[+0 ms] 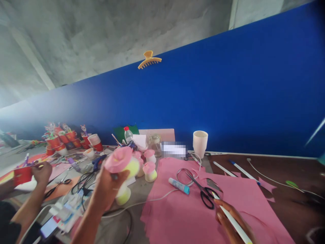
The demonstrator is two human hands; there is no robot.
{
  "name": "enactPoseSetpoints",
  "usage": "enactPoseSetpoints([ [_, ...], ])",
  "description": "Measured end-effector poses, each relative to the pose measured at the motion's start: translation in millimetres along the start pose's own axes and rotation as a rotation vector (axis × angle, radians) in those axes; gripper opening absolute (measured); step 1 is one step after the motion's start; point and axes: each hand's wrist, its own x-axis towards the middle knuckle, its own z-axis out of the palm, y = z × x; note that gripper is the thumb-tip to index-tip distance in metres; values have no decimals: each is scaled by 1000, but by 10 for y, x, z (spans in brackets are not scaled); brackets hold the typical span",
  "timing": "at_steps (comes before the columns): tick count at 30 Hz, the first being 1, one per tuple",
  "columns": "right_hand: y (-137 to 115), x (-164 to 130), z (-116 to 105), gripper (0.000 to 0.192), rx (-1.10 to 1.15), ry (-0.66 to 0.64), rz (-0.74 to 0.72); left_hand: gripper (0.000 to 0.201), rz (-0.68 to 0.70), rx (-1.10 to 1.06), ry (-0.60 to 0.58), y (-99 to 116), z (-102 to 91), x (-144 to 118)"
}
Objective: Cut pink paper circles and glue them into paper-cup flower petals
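We hold the pink-capped cup [122, 162] steady, left hand [110, 179] fingers clamped round it; right hand [228, 218] fingers pinch the pencil [232, 220], tip kept over pink paper [177, 210].

No writing can be read anywhere. A blurred-out patch [174, 149] sits at the centre of the frame by the blue wall [228, 101]; the glue stick [179, 185] below it carries a label too small to make out.
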Motion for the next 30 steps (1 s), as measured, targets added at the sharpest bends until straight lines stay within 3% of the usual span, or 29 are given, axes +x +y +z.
enactPoseSetpoints([
  [6, -150, -16, 41, 37, -16, -67, -220, 33, 146, -351, -716, 535, 1158, -629],
  [8, -219, -8, 43, 38, -28, -79, -346, 28, 169, -365, -815, 637, 1426, -787],
  [11, -258, 16, 35, 40, -35, -44, -367, 32, 212, -287, -793, 705, 1674, -921],
  [14, -208, 34, 25, 51, -55, -33, -345, 34, 195, -245, -785, 714, 1781, -997],
  [19, -155, 33, -12, 52, -237, 59, -387, 34, 66, -363, -953, 701, 1783, -1098],
  [25, -331, 28, -73, 37, -281, -141, -456, 46, 72, -456, -1136, 644, 1755, -1054],
  [30, -394, 66, -88, 25, -259, -67, -462, 53, -35, -731, -1331, 646, 1684, -928],
])
